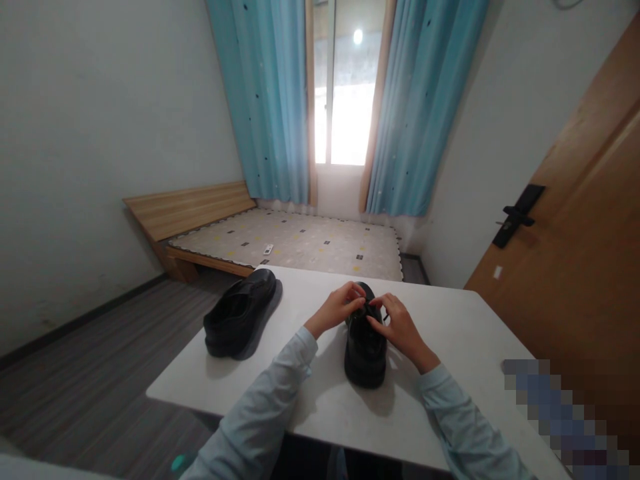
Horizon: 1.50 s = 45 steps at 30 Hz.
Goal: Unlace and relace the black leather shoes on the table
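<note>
A black shoe (365,357) stands on the white table in front of me, its heel toward me and its toe away. Both my hands are at its upper front, where a dark lace shows between them. My left hand (345,305) comes from the left, its fingers closed in a pinch at the lace. From the right, my right hand (397,323) also pinches at the lace, with a short dark end sticking out beside it. The matching black shoe (237,317) rests untouched on the left part of the table, its toe pointing away.
The white table (450,347) reaches to a low bed (310,243) with a small white object (269,249) on it. A wooden door (575,200) stands at the right. Blue curtains (275,100) flank the window. A pixelated patch covers the lower right.
</note>
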Motion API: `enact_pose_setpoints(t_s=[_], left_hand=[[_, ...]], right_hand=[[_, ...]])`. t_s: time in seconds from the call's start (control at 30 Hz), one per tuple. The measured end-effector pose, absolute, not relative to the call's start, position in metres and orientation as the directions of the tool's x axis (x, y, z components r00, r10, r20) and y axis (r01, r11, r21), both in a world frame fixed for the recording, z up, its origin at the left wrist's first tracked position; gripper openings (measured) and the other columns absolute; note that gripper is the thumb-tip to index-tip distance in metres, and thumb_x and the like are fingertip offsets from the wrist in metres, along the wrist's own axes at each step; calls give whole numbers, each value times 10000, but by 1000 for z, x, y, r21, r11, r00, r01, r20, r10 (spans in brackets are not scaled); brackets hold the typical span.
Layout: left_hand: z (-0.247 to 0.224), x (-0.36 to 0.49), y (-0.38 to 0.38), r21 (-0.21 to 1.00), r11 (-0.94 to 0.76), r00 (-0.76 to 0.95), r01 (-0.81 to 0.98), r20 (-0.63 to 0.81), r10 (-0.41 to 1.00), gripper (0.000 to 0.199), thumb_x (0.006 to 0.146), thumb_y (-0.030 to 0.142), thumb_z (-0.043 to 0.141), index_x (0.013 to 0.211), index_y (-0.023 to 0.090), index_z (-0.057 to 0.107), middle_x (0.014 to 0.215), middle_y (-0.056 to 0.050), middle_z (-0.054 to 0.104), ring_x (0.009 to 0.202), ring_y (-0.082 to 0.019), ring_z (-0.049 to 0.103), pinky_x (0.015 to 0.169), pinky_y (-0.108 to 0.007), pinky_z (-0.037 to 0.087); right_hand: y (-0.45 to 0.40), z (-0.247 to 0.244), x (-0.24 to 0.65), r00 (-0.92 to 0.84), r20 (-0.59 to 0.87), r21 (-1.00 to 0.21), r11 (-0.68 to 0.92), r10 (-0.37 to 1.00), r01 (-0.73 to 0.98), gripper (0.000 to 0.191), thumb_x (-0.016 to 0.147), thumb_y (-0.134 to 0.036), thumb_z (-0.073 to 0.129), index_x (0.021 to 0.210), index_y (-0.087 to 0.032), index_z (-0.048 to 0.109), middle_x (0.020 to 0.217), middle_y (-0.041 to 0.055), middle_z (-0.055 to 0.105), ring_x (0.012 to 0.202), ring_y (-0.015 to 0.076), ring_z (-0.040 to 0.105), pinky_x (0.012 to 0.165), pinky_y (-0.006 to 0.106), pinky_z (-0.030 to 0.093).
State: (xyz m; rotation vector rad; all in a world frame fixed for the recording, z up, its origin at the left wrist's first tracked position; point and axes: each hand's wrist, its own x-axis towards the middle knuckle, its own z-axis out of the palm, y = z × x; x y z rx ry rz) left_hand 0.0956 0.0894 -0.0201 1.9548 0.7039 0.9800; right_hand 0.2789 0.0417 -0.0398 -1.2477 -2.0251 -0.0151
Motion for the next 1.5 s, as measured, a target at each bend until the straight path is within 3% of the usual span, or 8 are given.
enact_pose_setpoints(t_s=[0.2, 0.37, 0.6, 0.7, 0.93, 1.27, 1.5], left_hand=[[-32, 85, 95, 926, -375, 561, -38, 330, 759, 338, 708, 272, 691, 964, 168, 496, 779, 5, 580, 770, -118, 577, 744, -259, 441], [-43, 83, 100, 909, -415, 465, -36, 383, 798, 243, 727, 260, 674, 887, 160, 521, 851, -22, 598, 845, -139, 588, 788, -292, 453], [-42, 85, 98, 922, -355, 324, -153, 386, 864, 197, 747, 219, 620, 875, 157, 485, 852, -1, 558, 693, -105, 616, 646, -241, 490], [-43, 83, 100, 916, -394, 293, -73, 397, 870, 166, 751, 211, 607, 870, 154, 506, 863, -9, 569, 666, -86, 588, 572, -195, 455], [-56, 76, 110, 881, -458, 284, 119, 412, 866, 179, 746, 249, 628, 892, 157, 579, 879, -32, 628, 712, -114, 588, 568, -202, 462], [-69, 68, 121, 911, -378, 474, 168, 262, 841, 289, 611, 325, 759, 812, 134, 677, 763, -41, 677, 686, -138, 589, 655, -254, 468], [-57, 61, 117, 816, -514, 468, 264, 357, 808, 234, 679, 373, 696, 773, 159, 706, 867, -47, 604, 679, -101, 544, 590, -203, 454]], right_hand=[[42, -39, 276, -243, 600, -292, 491, 762, 821, 166, 774, -282, 595, 911, -203, 543, 843, 54, 573, 834, 234, 531, 722, 356, 399], [41, -39, 274, -259, 624, -175, 454, 737, 873, 184, 775, -310, 598, 916, -198, 564, 813, 42, 583, 823, 236, 525, 716, 356, 343], [44, -41, 273, -276, 641, -134, 458, 716, 879, 183, 778, -312, 599, 920, -201, 567, 794, 37, 593, 802, 232, 514, 716, 354, 320], [45, -43, 272, -274, 634, -142, 457, 723, 878, 187, 783, -317, 598, 925, -198, 571, 801, 40, 593, 809, 236, 510, 717, 357, 325], [45, -47, 272, -259, 641, -178, 468, 722, 865, 162, 791, -316, 582, 911, -207, 576, 799, 39, 593, 805, 234, 513, 719, 357, 337], [45, -48, 274, -250, 636, -187, 460, 730, 868, 173, 788, -328, 582, 911, -205, 580, 806, 42, 597, 809, 236, 518, 714, 349, 337], [44, -47, 276, -245, 639, -191, 458, 729, 868, 171, 790, -326, 575, 919, -212, 576, 812, 42, 595, 812, 238, 518, 718, 351, 342]])
